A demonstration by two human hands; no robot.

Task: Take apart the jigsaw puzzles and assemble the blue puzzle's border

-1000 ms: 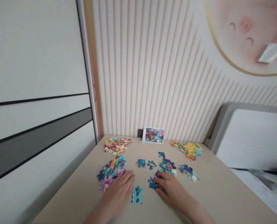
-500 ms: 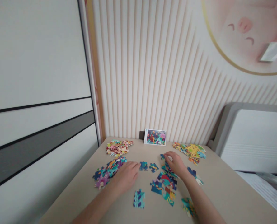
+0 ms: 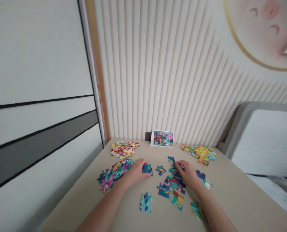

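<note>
My left hand [image 3: 136, 171] grips a blue puzzle piece [image 3: 147, 169] between thumb and fingers, left of the table's middle. Beside it lies a loose blue-and-yellow puzzle piece [image 3: 161, 170]. My right hand [image 3: 187, 171] has its fingers pinched at the upper part of a cluster of puzzle pieces [image 3: 174, 184], with a dark blue piece partly hidden under them. Just beyond those fingertips sits a navy corner of the cluster [image 3: 171, 159]. A teal piece with purple leaves [image 3: 145, 202] lies alone nearer to me.
A picture card [image 3: 162, 139] leans on the ribbed wall [image 3: 133, 71]. Piles of puzzle pieces lie at the back left [image 3: 123, 150], left [image 3: 114, 175] and back right [image 3: 201, 154]. More pieces [image 3: 203, 178] rest beside my right forearm, which partly covers another piece [image 3: 196, 210].
My left hand has closed around the blue piece it was beside. My right hand has shifted slightly right and nearer, off the navy corner. The camera view has turned a little.
</note>
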